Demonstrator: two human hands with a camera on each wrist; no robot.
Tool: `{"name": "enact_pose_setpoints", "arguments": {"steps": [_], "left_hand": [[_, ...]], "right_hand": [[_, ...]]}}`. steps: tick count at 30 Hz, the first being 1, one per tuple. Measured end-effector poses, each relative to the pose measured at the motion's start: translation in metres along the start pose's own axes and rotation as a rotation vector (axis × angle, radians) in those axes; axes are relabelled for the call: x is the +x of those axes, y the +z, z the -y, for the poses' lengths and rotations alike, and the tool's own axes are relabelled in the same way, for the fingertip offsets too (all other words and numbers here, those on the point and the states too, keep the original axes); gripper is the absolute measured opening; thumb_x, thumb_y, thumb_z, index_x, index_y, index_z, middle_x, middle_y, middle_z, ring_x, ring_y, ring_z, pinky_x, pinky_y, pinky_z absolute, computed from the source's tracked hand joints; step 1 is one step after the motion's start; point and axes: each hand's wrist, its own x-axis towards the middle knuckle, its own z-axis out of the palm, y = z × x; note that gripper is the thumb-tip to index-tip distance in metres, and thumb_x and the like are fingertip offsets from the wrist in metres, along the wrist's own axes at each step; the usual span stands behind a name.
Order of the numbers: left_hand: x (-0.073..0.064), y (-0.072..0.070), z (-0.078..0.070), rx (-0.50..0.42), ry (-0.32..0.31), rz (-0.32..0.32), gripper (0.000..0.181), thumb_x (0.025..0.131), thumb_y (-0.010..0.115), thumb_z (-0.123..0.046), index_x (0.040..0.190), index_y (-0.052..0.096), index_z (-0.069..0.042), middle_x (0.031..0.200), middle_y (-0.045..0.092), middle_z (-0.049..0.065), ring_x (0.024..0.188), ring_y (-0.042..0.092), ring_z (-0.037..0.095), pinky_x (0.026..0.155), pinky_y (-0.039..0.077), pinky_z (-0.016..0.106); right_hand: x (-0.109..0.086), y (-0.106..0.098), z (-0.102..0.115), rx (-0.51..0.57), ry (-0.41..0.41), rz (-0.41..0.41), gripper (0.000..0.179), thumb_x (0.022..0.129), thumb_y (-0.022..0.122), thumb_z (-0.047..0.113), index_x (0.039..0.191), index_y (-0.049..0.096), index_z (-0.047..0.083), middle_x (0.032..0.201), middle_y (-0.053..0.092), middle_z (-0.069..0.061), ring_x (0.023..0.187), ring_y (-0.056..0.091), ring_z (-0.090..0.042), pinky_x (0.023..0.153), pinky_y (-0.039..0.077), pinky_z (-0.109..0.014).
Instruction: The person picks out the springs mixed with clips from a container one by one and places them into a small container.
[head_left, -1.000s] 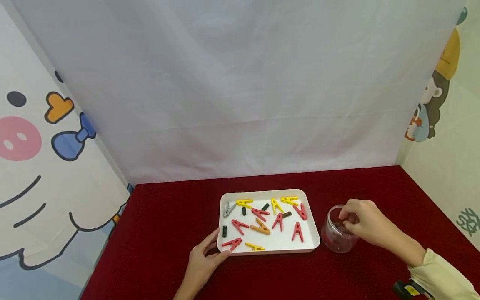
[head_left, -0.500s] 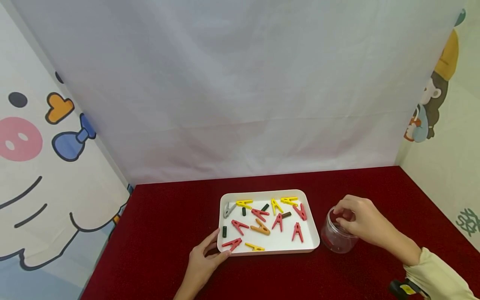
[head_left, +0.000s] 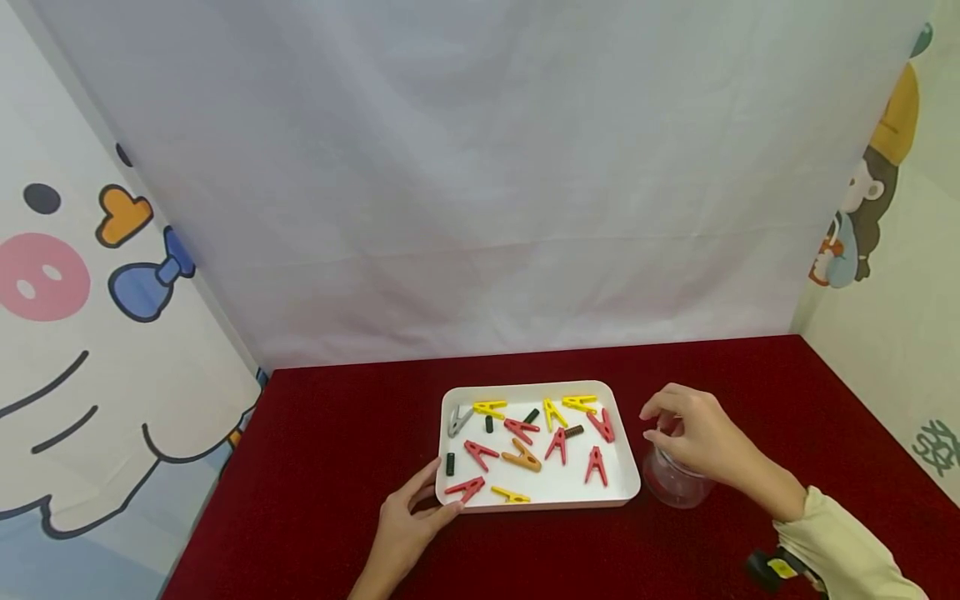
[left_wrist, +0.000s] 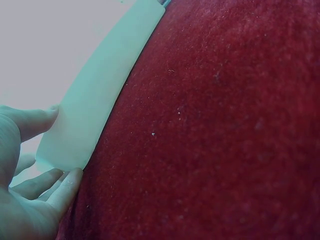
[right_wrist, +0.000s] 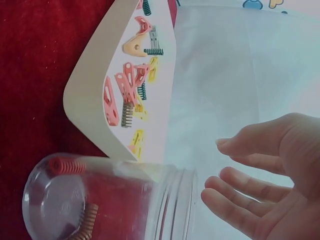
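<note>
My left hand (head_left: 405, 521) holds the near-left corner of a white tray (head_left: 555, 493), thumb along the front wall and fingers at the left side. In the tray lie several red clips (head_left: 596, 465), yellow clips (head_left: 510, 495), an orange clip (head_left: 522, 457) and a grey clip (head_left: 458, 422), plus dark green springs (head_left: 450, 464) and a brown spring (head_left: 573, 431). Over the mouth of a clear plastic jar (head_left: 678, 490), my right hand (head_left: 701, 433) has its fingers apart with nothing between them. Inside the jar, the right wrist view shows a red spring (right_wrist: 69, 166) and brown coils (right_wrist: 87, 222).
A dark red cloth (head_left: 337, 442) covers the table under tray and jar. Behind it hangs a white curtain (head_left: 525, 208). Printed panels stand left and right, the left one with a pig-like face (head_left: 45, 275).
My right hand has risen and shifted left from inside the jar mouth toward the tray, and its fingers have spread apart. The left hand, tray and clips stay in place.
</note>
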Motion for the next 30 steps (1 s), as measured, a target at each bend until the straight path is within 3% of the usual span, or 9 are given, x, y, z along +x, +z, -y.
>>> {"name": "enact_pose_setpoints", "arguments": {"steps": [10, 23, 30], "left_hand": [[0.0, 0.0, -0.001, 0.001, 0.004, -0.002, 0.07, 0.076, 0.08, -0.014, 0.138, 0.048, -0.007, 0.134, 0.05, 0.018, 0.112, 0.055, 0.03, 0.078, 0.054, 0.027], [-0.002, 0.0, -0.002, 0.035, -0.005, 0.002, 0.07, 0.077, 0.08, -0.014, 0.139, 0.048, -0.006, 0.133, 0.051, 0.019, 0.111, 0.056, 0.029, 0.078, 0.054, 0.029], [-0.003, 0.001, -0.004, 0.024, 0.01, -0.001, 0.07, 0.076, 0.08, -0.014, 0.138, 0.048, -0.006, 0.133, 0.051, 0.019, 0.111, 0.056, 0.03, 0.078, 0.054, 0.029]], "right_hand": [[0.009, 0.012, 0.002, 0.029, 0.049, 0.027, 0.02, 0.069, 0.075, -0.007, 0.082, 0.067, 0.006, 0.08, 0.06, -0.002, 0.068, 0.056, -0.015, 0.056, 0.052, -0.032], [0.02, 0.025, 0.009, 0.055, 0.088, 0.061, 0.019, 0.07, 0.074, -0.008, 0.082, 0.067, 0.006, 0.079, 0.059, -0.003, 0.068, 0.055, -0.016, 0.057, 0.053, -0.032], [0.025, 0.036, 0.008, 0.051, 0.144, 0.092, 0.016, 0.071, 0.074, -0.004, 0.084, 0.068, 0.002, 0.077, 0.057, -0.003, 0.069, 0.054, -0.019, 0.056, 0.048, -0.024]]}}
